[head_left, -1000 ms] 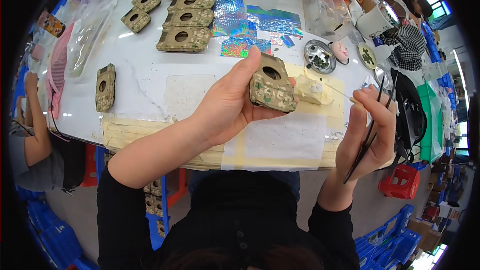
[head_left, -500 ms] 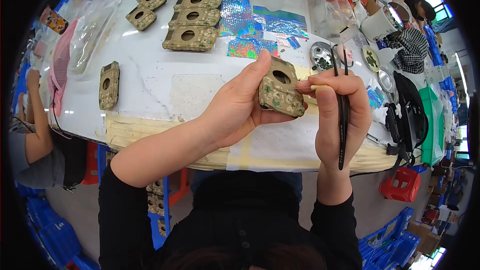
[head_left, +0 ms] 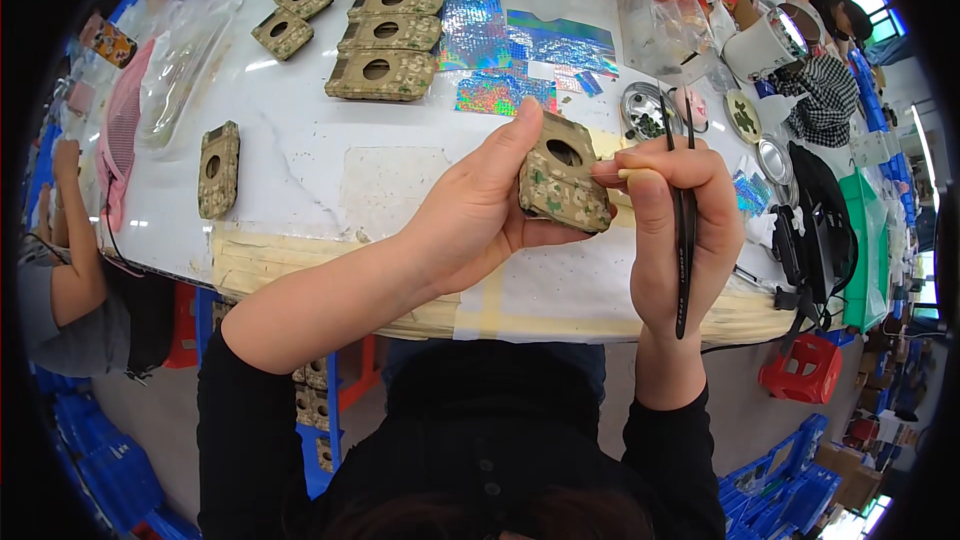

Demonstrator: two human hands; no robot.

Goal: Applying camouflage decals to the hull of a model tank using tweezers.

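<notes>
Above the white surface (head_left: 290, 155), our left hand (head_left: 480, 190) grasps the camouflage hull (head_left: 565, 185), long axis pointing away; just right of it, our right hand (head_left: 655, 230) holds a thin stick (head_left: 630, 174) and black tweezers (head_left: 686, 225).

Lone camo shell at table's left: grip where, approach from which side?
Probably across its two long sides, near the middle, coming from above. The lone shell lies flat with its opening upward, is longer than wide, and nothing seems to touch those sides. The left hand is nearer, but it holds another camo shell.
</notes>
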